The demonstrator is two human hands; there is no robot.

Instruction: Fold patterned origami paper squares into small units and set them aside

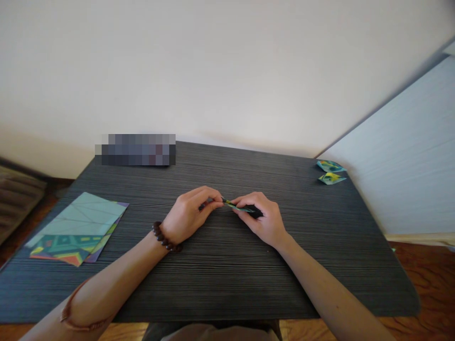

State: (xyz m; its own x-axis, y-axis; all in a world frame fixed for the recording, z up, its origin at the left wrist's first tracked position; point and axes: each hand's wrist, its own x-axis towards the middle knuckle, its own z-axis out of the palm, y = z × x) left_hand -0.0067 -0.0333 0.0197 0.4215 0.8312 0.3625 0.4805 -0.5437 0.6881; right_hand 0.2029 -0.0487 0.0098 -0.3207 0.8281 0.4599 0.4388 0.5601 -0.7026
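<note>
A small piece of folded patterned paper [241, 207], green and yellow with dark parts, is held just above the middle of the table. My left hand [194, 210], with a dark bead bracelet at the wrist, pinches its left tip between thumb and fingers. On the other side my right hand [261, 215] is closed on its right part, thumb below and fingers above. The fingers hide much of the paper, so its full shape cannot be made out.
Sheets of patterned paper [81, 213] lie at the left of the dark table [213, 284]. Two folded paper pieces [331, 178] sit near the far right edge. A pixelated object [138, 150] stands at the back left. A wall [227, 71] rises behind the table.
</note>
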